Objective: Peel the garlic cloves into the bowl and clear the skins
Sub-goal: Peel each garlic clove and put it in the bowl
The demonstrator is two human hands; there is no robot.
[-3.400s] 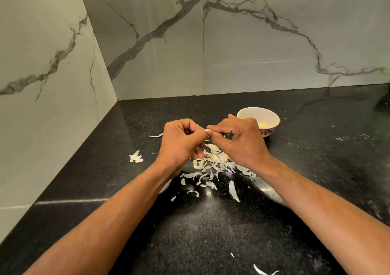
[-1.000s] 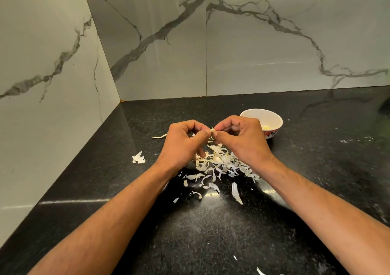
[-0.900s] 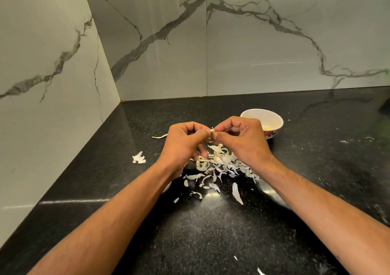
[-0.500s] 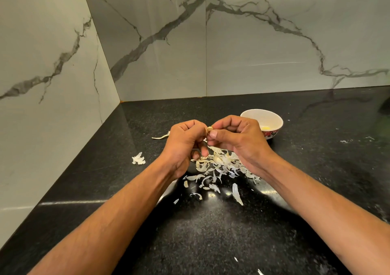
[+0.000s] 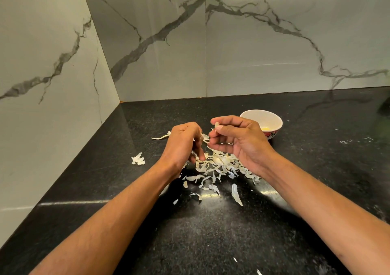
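Note:
My right hand [image 5: 238, 141] pinches a small pale garlic clove [image 5: 216, 125] between thumb and forefinger, held above the counter. My left hand [image 5: 183, 141] hangs just left of it, fingers drooping loosely toward the heap of white garlic skins [image 5: 219, 166]. A scrap of skin shows beside its thumb. I cannot tell whether the hand holds it. The white bowl [image 5: 272, 117] with a red patterned outside stands behind my right hand, with something yellowish inside it.
The black speckled counter [image 5: 211, 232] meets marble walls at the left and back. A stray skin clump [image 5: 138, 159] lies left of the heap, a thin strip [image 5: 161, 137] behind my left hand, and a few flecks near the front edge [image 5: 258, 271].
The hands were pinched together on the clove; now they have parted. My right hand keeps the clove and my left hand has dropped toward the skin heap.

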